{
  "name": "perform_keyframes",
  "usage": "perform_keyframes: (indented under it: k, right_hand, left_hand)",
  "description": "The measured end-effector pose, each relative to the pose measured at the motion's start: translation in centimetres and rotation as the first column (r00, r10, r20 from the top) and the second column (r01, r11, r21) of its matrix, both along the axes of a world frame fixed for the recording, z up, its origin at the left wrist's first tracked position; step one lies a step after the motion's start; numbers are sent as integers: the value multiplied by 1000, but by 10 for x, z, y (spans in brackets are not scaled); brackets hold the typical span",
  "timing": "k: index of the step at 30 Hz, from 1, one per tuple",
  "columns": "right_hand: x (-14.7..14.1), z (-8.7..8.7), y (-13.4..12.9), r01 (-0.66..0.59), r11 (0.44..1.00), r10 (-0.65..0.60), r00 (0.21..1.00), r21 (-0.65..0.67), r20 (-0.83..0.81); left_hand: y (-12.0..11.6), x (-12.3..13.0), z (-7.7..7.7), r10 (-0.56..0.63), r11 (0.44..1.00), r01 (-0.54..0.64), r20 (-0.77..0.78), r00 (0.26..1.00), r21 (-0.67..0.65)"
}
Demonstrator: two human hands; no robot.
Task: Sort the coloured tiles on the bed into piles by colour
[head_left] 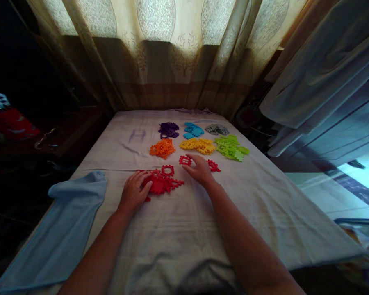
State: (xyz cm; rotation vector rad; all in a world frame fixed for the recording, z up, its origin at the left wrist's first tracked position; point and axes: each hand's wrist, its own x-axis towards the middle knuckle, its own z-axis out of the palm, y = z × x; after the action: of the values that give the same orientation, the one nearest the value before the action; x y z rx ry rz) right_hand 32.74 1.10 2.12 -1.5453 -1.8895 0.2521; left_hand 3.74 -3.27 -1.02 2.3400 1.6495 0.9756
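Note:
A heap of red interlocking plastic pieces lies on the cloth-covered table. My left hand rests over the heap's left side, thumb apart from the fingers and touching the pieces; its fingertips are partly hidden. A red square frame piece sits at the heap's back edge. With thumb and forefinger, my right hand pinches a red window-shaped piece by its right side. Just beyond that wrist lie more red pieces, partly covered by the hand.
Sorted piles stand further back: orange, yellow, lime green, purple, blue and grey. A light blue cloth drapes over the table's left edge. Curtains hang behind the table.

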Motion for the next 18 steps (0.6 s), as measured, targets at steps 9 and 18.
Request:
perform_keyframes:
  k: [9,18]
  right_hand:
    - [83,2,-20,573,792,-569,818,-210,84]
    - [66,-3,-20,529,848,-524,846,-33,96]
  left_hand:
    - [0,-1,0,-9,1000,9,-4,1000,23]
    - [1,-2,-1,-18,1000,18,-20,1000,8]
